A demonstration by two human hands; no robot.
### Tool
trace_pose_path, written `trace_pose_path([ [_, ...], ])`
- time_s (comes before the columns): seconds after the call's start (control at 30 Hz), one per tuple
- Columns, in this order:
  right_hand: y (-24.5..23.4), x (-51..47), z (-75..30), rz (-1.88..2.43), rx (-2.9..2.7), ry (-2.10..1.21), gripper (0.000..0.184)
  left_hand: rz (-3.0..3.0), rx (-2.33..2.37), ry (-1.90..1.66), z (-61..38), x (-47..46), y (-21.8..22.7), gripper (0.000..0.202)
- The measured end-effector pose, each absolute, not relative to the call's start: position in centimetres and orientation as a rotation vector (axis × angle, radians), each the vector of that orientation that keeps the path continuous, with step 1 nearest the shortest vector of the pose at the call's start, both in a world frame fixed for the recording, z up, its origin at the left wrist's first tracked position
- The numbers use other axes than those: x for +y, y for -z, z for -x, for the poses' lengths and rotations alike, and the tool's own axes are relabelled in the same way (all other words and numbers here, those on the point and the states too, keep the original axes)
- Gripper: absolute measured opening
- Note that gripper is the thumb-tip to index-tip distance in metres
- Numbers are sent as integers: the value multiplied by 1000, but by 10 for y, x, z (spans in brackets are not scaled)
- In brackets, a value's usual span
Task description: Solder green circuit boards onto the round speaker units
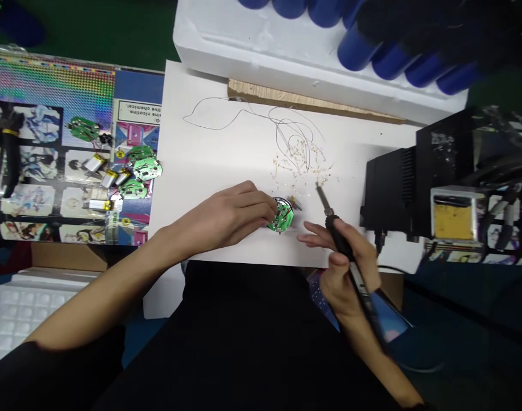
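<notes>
round green circuit board (282, 217) lies on white paper (209, 142), held at its edge by the fingertips (271, 208) of the left hand (230, 217). the right hand (350, 257) grasps a soldering iron (340, 237) like a pen, its tip near the board but not touching, beside scattered flecks of debris (301, 162). soldering the board calls for bringing that tip across onto a joint.

Dark green work surface (81, 25) under flat, even indoor light
</notes>
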State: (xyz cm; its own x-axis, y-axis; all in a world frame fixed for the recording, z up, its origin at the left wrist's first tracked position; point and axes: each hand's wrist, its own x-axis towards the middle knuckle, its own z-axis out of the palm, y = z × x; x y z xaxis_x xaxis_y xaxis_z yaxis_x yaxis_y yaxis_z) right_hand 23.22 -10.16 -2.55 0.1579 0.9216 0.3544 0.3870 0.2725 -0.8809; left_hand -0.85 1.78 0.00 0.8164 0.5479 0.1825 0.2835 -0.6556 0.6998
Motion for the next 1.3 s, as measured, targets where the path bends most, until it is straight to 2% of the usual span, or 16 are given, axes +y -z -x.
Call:
trace_pose_path([
  [0.27, 39, -78, -219, 1258, -1758, -490, 50, -2296, 649, -618, 7, 9, 10, 13],
  [0.57, 30, -58, -241, 1177, -1862, -669, 39, -2390, 817, -681, -2, -4, 14, 8],
  [0.7, 16, -66, -241, 1189, -1643, -710, 15, -2366, 812, -639, -3, -2, 9, 11],
  [0.8, 0, -78, -241, 1201, -1281, -694, 36, -2352, 756, -601, -1, 4, 6, 14],
  [0.83, -5, -83, -242, 1201, -1180, -724, 37, -2357, 735, -585, -1, 5, 5, 15],
  [1.0, -16, -115, -250, 1219, -1228, -937, 25, -2376, 677, -510, 1, 14, -2, 19],
  [1.1, -9, -136, -249, 1296, -1320, -829, 35, -2374, 662, -469, 1, 17, -5, 20],
  [1.3, 13, -150, -247, 1399, -1579, -704, 31, -2377, 641, -434, 2, 20, -6, 20],
])
